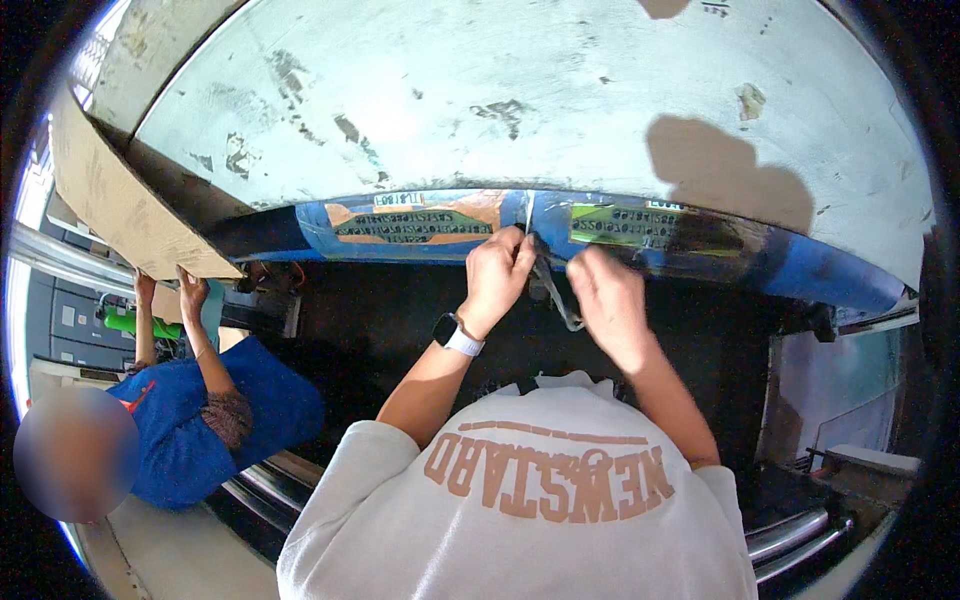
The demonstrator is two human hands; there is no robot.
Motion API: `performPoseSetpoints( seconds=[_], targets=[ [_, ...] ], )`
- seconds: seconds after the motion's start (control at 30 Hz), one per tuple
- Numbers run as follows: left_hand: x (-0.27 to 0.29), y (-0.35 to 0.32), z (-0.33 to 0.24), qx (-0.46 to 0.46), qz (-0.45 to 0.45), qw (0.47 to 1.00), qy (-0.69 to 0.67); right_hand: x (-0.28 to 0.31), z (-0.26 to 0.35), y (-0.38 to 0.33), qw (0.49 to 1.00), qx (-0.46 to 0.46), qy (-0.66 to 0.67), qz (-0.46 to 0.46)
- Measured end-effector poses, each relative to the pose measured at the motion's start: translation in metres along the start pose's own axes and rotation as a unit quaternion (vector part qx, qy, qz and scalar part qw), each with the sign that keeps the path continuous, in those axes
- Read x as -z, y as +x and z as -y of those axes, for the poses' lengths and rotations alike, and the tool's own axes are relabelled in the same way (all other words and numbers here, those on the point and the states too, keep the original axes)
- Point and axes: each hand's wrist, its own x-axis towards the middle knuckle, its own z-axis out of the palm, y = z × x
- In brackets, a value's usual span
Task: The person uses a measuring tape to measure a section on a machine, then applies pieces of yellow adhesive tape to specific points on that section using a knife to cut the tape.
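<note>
A thin, dark grey strip (562, 305) hangs in a narrow loop at the front edge of a pale work table (420, 130). My left hand (497, 272) is closed, thumb and finger pinching the strip's upper part against the blue-covered edge (315, 228). A narrow white band (530, 208) runs over that edge just above these fingertips. My right hand (610, 300), slightly smeared by motion, is curled shut beside the loop; what its fingers hold is hidden. Labels under clear tape, one orange (415, 225) and one green (600, 225), flank my hands.
At the left, a co-worker in a blue top (225, 420) grips a brown board (130, 190) with both hands. Metal rails (790, 540) run behind me on the right. The tabletop carries dark scuffs and torn residue. Beneath the edge it is dark.
</note>
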Motion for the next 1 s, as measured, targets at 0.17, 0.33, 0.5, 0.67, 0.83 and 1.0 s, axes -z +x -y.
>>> performPoseSetpoints(
  seconds=[0.17, 0.33, 0.5, 0.67, 0.83, 1.0],
  targets=[
    [-0.004, 0.002, 0.001, -0.002, 0.001, 1.0, -0.008, -0.02, 0.017, 0.065, 0.985, 0.005, -0.166, 0.053],
    [-0.011, -0.003, 0.003, 0.009, -0.017, 0.999, -0.05, -0.051, 0.015, 0.079, 0.967, 0.025, -0.253, 0.016],
    [-0.017, -0.006, 0.008, -0.005, -0.055, 0.995, -0.081, -0.069, 0.003, 0.073, 0.949, 0.02, -0.314, 0.003],
    [-0.026, -0.051, 0.035, 0.041, 0.007, 0.989, -0.144, -0.087, 0.006, 0.041, 0.954, 0.209, -0.214, 0.035],
    [-0.032, -0.066, 0.043, 0.017, 0.005, 0.968, -0.249, -0.079, 0.024, -0.006, 0.972, 0.149, -0.171, 0.061],
    [-0.038, -0.075, 0.042, -0.019, -0.029, 0.957, -0.288, -0.087, 0.014, -0.023, 0.976, 0.197, -0.09, 0.005]
  ],
)
